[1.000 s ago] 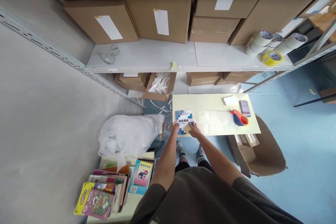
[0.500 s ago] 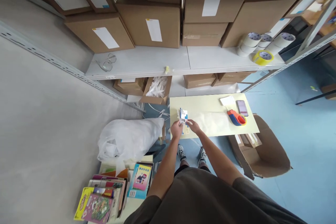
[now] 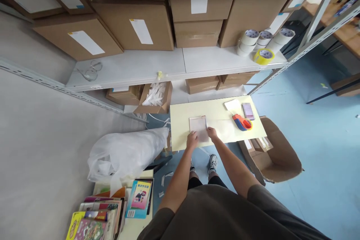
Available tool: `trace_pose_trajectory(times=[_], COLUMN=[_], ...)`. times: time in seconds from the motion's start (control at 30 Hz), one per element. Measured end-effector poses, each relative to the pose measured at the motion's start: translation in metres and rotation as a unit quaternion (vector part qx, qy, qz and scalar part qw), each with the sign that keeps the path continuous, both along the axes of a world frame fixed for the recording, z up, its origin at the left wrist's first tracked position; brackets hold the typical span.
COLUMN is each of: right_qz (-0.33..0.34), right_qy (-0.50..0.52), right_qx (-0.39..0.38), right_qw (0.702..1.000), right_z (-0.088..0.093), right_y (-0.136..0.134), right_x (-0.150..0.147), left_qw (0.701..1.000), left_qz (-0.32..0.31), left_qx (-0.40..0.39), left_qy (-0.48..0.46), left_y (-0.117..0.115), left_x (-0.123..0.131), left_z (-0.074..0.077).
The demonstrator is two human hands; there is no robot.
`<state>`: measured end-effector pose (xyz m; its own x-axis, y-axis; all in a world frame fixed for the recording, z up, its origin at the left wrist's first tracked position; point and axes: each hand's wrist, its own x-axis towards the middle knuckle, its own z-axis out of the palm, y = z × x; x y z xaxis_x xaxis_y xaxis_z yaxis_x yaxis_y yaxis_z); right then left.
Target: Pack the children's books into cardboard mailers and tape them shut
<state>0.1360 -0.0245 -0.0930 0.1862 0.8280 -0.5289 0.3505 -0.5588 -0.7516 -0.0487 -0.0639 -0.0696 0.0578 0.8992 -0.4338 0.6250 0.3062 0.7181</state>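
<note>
A small book (image 3: 198, 125) lies with its pale side up on the cream table top (image 3: 182, 120). My left hand (image 3: 192, 140) rests on its near left corner and my right hand (image 3: 212, 133) on its right edge. Both hands press on the book with curled fingers. A clear plastic sleeve (image 3: 225, 124) lies just right of the book. Further right on the table sit an orange and blue tape dispenser (image 3: 241, 122), a white pad (image 3: 232, 105) and a blurred card (image 3: 248, 110).
A white plastic bag (image 3: 126, 153) and a stack of colourful books (image 3: 107, 213) lie to my lower left. An open cardboard box (image 3: 278, 157) stands right of the table. Shelves ahead hold brown cartons (image 3: 135, 26) and tape rolls (image 3: 260, 41).
The blue-covered book was lifted on edge and turned over; it now lies with its pale side up. Both hands stayed on it. The view shifted to the right.
</note>
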Motion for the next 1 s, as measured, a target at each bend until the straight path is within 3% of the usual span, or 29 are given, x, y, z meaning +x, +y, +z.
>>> trace_pose_trajectory(times=[0.13, 0.2, 0.27, 0.33, 0.43, 0.53, 0.67, 0.83, 1.0], right_qz=[-0.019, -0.007, 0.048, 0.111, 0.139, 0.114, 0.019, -0.003, -0.031], right_qy=[-0.08, -0.106, -0.119, -0.126, -0.135, -0.13, 0.002, 0.096, 0.259], right_qx=[-0.012, 0.014, 0.041, 0.027, -0.03, -0.04, -0.045, -0.036, -0.027], right_qw=[0.997, 0.994, 0.991, 0.985, 0.981, 0.984, 0.999, 0.995, 0.965], right_z=[-0.005, -0.003, -0.001, -0.001, -0.005, -0.011, -0.017, -0.02, -0.021], right_y=[-0.001, -0.005, -0.009, -0.013, -0.02, -0.025, -0.028, -0.024, -0.022], right_x=[0.017, 0.019, 0.015, 0.009, 0.0, -0.004, -0.011, -0.043, -0.071], left_qw=[0.99, 0.987, 0.988, 0.992, 0.995, 0.985, 0.949, 0.929, 0.956], left_qz=[-0.095, -0.099, -0.087, -0.053, 0.056, 0.168, 0.259, 0.286, 0.24], left_qx=[-0.043, -0.044, -0.032, -0.012, 0.009, -0.019, -0.099, -0.079, 0.005], left_qy=[0.099, 0.115, 0.12, 0.114, 0.082, 0.01, -0.147, -0.22, -0.169], left_y=[-0.01, -0.015, -0.018, -0.017, -0.01, 0.0, 0.007, 0.007, 0.012], left_x=[-0.001, 0.003, 0.007, 0.01, 0.008, -0.003, -0.031, -0.07, -0.079], left_z=[-0.014, -0.017, -0.019, -0.022, -0.027, -0.033, -0.035, -0.021, 0.011])
